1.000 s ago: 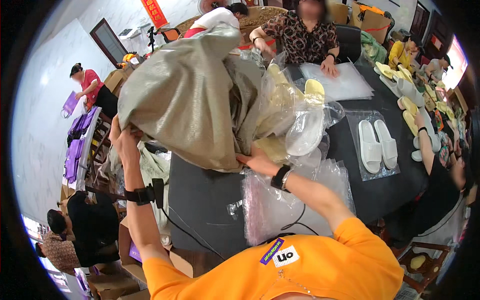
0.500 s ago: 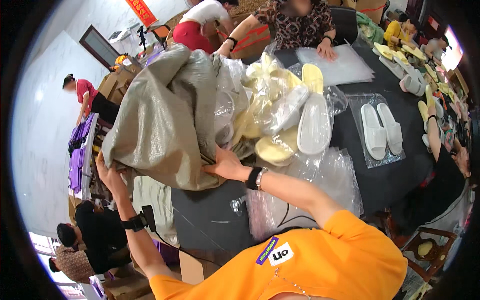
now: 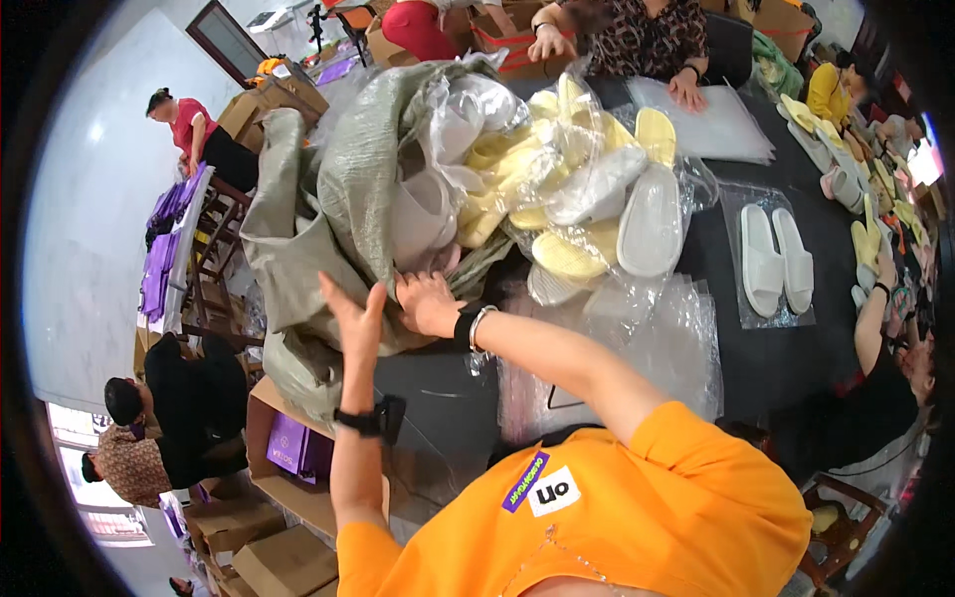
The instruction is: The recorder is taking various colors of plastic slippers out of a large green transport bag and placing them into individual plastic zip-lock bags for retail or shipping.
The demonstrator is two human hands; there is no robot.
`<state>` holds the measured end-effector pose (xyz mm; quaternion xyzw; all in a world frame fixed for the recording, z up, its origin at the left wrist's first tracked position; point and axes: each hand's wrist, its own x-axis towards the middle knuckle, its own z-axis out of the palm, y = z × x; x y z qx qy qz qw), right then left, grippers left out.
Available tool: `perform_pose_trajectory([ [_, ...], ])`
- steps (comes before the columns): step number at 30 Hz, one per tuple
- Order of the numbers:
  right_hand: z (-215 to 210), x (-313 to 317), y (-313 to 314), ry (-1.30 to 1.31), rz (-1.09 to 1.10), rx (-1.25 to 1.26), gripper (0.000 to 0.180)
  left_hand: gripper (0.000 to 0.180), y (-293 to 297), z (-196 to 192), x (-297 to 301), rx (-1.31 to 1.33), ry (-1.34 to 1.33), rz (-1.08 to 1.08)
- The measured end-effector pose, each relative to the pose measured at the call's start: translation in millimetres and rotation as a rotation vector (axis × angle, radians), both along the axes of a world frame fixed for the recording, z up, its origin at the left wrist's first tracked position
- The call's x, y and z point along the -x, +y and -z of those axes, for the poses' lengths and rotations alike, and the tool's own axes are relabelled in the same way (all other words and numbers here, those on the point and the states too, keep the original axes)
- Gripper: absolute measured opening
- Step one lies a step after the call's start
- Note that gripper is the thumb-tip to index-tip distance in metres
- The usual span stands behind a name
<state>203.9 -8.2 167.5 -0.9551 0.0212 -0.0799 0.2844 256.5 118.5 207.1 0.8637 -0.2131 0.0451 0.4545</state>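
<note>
Over the table, the sack has sagged, spilling more slippers.

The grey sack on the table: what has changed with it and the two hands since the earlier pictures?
The grey sack has come down from upright onto its side on the dark table, and yellow and white slippers now spill from its mouth. The left hand has let go of the sack edge and is open beside it. The right hand stays on the sack. The bagged white pair has not moved.
</note>
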Motion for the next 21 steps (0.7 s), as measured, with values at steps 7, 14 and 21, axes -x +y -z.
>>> perform_pose_trajectory([
  [7,15,111,-24,-0.358,-0.170,-0.114,0.051,0.081,-26,41,-4,0.133,0.126,-0.206],
  [14,7,219,-104,0.028,0.179,-0.606,0.024,0.086,3,75,-35,-0.003,0.083,-0.307],
  [21,75,302,-154,-0.065,1.106,-1.083,0.026,0.073,-33,23,51,0.065,-0.555,-0.156],
])
